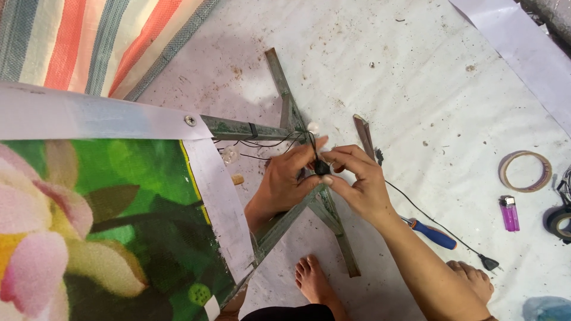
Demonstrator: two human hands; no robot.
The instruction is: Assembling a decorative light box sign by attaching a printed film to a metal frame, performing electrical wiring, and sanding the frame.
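A frame of thin green metal bars lies on the floor, its bars crossing near the middle of the view. At that crossing my left hand and my right hand meet around a small black part on a black wire. Both hands pinch the part with their fingertips. More black wires run along the upper bar to clear small bulbs. A printed banner with a pink flower on green covers the frame's left side.
A blue-handled screwdriver lies right of my forearm, the wire's black plug beyond it. A tape ring, purple lighter and black tape roll sit at the right. My bare feet rest below. Striped tarp is top left.
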